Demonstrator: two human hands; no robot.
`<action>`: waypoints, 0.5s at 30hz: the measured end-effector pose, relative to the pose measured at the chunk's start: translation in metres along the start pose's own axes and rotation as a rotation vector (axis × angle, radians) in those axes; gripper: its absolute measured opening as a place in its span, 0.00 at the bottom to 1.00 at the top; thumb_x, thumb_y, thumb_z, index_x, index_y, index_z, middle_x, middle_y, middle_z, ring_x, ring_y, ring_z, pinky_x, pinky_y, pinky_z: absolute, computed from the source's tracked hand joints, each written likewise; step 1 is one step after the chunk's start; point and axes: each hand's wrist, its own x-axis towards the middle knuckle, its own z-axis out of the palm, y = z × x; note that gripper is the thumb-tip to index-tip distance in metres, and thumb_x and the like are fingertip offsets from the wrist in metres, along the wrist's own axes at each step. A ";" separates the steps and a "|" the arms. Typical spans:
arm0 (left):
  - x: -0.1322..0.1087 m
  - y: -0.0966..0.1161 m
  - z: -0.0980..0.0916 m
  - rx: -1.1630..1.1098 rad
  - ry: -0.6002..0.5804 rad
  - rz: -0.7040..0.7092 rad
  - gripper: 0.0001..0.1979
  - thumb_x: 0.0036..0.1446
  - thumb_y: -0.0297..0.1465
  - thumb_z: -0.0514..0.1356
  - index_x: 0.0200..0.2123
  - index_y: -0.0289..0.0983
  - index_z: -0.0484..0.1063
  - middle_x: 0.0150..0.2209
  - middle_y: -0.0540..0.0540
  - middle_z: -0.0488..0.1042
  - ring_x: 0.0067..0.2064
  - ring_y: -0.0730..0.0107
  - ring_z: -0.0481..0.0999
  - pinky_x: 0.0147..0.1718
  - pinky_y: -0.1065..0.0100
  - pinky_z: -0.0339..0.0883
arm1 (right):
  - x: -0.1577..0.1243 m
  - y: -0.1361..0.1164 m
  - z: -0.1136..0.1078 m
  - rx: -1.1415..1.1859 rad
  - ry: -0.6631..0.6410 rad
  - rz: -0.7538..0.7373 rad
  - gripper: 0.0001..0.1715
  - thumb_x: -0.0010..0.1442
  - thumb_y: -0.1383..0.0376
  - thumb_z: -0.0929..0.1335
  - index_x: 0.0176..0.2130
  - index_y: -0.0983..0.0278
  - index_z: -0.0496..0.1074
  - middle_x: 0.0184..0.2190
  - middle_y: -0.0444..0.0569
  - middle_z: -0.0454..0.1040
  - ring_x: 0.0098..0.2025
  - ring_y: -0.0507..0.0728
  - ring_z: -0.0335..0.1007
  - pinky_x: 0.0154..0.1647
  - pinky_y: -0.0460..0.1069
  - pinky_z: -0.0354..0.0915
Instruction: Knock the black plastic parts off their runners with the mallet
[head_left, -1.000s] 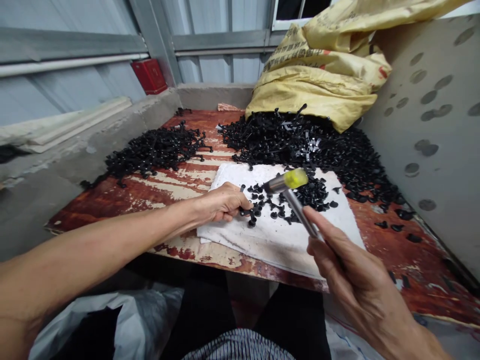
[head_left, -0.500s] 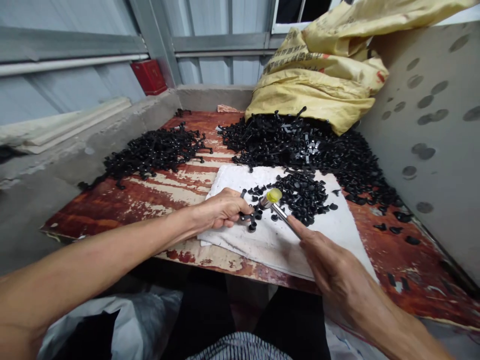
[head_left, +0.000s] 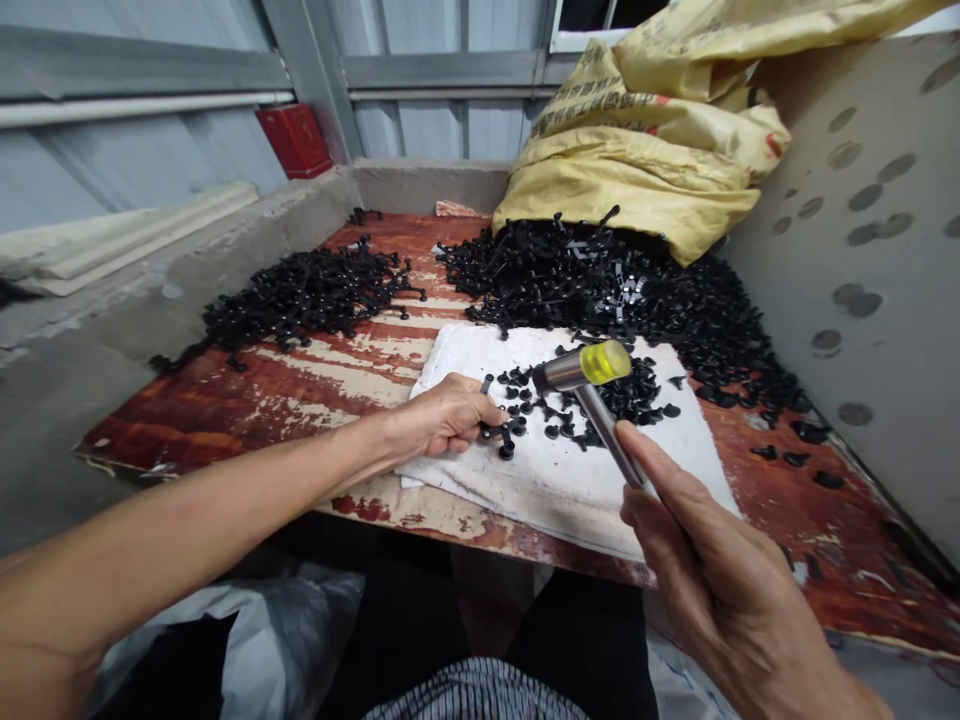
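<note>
The left hand [head_left: 442,418] lies knuckles-up on a white pad [head_left: 555,490], its fingers [head_left: 480,412] curled in and pinching a small black piece [head_left: 498,434] down at their tips. The right hand [head_left: 712,580] is closed round the metal handle of a mallet [head_left: 581,367]. The forefinger lies straight along the shaft and the other fingers wrap it, though how tightly cannot be told. The mallet's head, steel with a yellow face, hangs in the air just beyond the left fingertips, over a scatter of loose black parts [head_left: 622,395] on the pad.

The pad rests on a wooden board [head_left: 300,385], its red finish worn through to pale streaks. Well past the left fingers lies a low heap of black parts [head_left: 307,295]. Past the mallet head lies a larger heap [head_left: 600,280], which spills from under a yellow sack [head_left: 660,140] slumped in the corner.

Outward of the right hand stands a grey panel [head_left: 862,250] dotted with dark round marks. Outward of the left hand runs a rough concrete ledge [head_left: 225,250], with a red box [head_left: 294,140] at its far end. Behind everything is a wall of pale corrugated metal sheet [head_left: 427,130], crossed by a pipe [head_left: 135,108]. Below the wrists, under the board's near edge, sit a crumpled plastic bag [head_left: 285,620] and a strip of striped cloth [head_left: 480,698].
</note>
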 end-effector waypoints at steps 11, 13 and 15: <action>-0.007 0.003 0.004 0.016 0.002 -0.003 0.11 0.55 0.21 0.58 0.23 0.36 0.61 0.14 0.55 0.62 0.12 0.87 0.48 0.12 0.77 0.38 | -0.003 0.017 0.005 -0.028 -0.040 0.004 0.40 0.64 0.75 0.61 0.69 0.52 0.52 0.53 0.52 0.76 0.47 0.58 0.78 0.44 0.49 0.75; -0.009 0.004 0.004 0.016 -0.019 -0.011 0.12 0.56 0.20 0.58 0.24 0.37 0.60 0.14 0.55 0.62 0.12 0.87 0.48 0.12 0.77 0.38 | -0.004 0.017 0.006 -0.003 0.032 0.016 0.38 0.64 0.74 0.61 0.69 0.53 0.53 0.53 0.53 0.76 0.48 0.58 0.78 0.46 0.50 0.74; -0.012 0.006 0.003 0.032 -0.020 -0.008 0.12 0.57 0.21 0.57 0.24 0.37 0.60 0.15 0.56 0.60 0.13 0.87 0.49 0.12 0.77 0.37 | -0.006 0.018 0.009 0.018 -0.066 0.051 0.33 0.64 0.72 0.60 0.66 0.56 0.59 0.47 0.54 0.79 0.44 0.59 0.79 0.43 0.51 0.75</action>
